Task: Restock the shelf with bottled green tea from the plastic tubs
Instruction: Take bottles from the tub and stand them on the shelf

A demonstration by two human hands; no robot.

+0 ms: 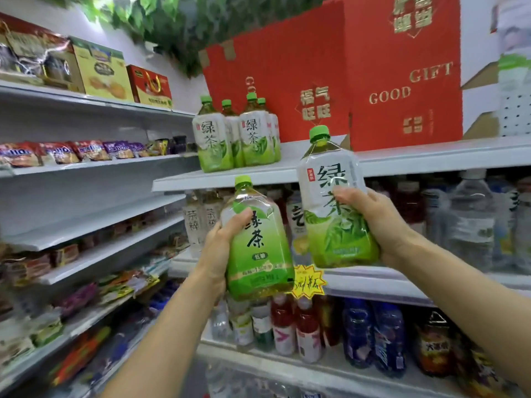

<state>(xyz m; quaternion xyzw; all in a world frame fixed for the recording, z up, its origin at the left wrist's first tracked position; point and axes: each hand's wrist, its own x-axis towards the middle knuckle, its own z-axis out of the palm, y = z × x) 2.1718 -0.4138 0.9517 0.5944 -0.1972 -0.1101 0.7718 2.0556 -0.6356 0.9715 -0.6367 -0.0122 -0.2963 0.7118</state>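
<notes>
My left hand grips a green tea bottle with a green cap, held upright in front of the lower drink shelves. My right hand grips a second green tea bottle, raised higher, its cap level with the top white shelf. Several green tea bottles stand together at the left end of that shelf. The plastic tubs are out of view.
Two red gift boxes stand on the top shelf behind and right of the bottles. Below are shelves of mixed drinks and water bottles. Snack packets and boxes fill the shelves to the left.
</notes>
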